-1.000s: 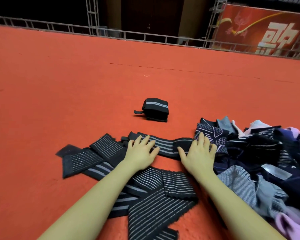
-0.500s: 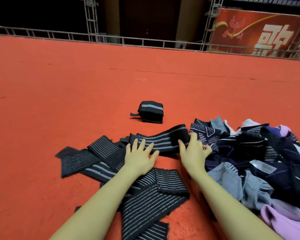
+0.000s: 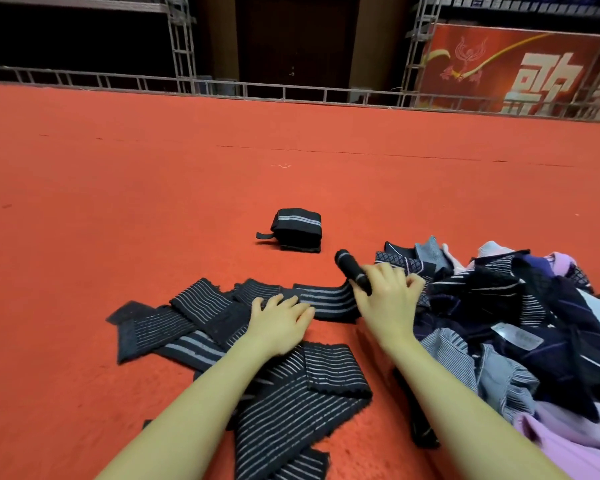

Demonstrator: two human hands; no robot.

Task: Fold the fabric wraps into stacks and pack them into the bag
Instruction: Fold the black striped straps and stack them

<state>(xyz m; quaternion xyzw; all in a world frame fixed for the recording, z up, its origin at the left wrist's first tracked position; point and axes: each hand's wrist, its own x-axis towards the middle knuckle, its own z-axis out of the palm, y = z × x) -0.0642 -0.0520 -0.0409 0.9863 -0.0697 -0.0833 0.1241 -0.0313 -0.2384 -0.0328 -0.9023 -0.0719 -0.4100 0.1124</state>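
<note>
Leftmost, loose striped wraps point(image 3: 160, 327) are spread flat on the red carpet point(image 3: 118, 202). The left hand point(image 3: 280, 322) is laid flat with straight fingers on one black wrap point(image 3: 326, 301), whose raised end is gripped by the right hand point(image 3: 390, 292). Beyond them a folded stack point(image 3: 298, 230) is set apart. At the right, mixed fabrics point(image 3: 520, 323) are heaped.

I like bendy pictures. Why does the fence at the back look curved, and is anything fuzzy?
Head view: the wide lens bows the railing and the carpet's far edge; the right hand, gripping the wrap end, is slightly motion-blurred; the left hand looks sharper; the hall behind is dim.
</note>
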